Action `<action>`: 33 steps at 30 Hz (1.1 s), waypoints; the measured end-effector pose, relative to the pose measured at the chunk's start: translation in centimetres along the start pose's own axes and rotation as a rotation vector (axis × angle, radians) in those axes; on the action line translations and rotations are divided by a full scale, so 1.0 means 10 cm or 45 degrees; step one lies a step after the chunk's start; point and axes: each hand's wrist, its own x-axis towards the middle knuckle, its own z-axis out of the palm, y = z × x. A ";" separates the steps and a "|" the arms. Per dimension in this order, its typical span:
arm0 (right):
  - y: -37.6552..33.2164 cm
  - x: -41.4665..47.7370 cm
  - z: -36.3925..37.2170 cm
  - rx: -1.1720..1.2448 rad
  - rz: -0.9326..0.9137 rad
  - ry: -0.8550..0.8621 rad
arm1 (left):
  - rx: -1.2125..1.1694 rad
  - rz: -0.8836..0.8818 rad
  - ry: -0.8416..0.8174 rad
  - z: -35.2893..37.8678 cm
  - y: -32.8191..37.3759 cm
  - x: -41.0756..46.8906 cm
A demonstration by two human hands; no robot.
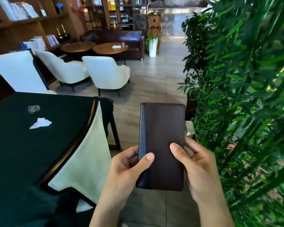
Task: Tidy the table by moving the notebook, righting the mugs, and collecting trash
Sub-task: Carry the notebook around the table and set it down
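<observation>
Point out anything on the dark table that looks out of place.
Two bits of litter lie on the dark table: a crumpled white tissue and, just beyond it, a scrunched clear plastic wrapper. The notebook is off the table, held by both hands.

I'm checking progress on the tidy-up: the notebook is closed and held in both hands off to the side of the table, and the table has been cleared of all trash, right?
Not quite. The head view shows the closed notebook held by the left hand and right hand beside the table, but trash remains there: a white crumpled paper and a clear plastic scrap.
</observation>
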 end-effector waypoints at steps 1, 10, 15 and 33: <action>0.01 0.07 -0.02 -0.004 0.010 0.020 | 0.022 -0.011 -0.024 0.00 -0.01 0.09; 0.22 1.11 0.17 -0.093 0.083 0.115 | 0.121 -0.072 -0.171 -0.20 0.08 1.27; 0.28 1.87 0.46 -0.098 0.095 0.094 | 0.098 -0.051 -0.165 -0.39 0.30 2.04; 0.71 3.89 0.81 -0.239 0.167 -0.107 | 0.013 -0.020 -0.046 -0.70 0.38 4.14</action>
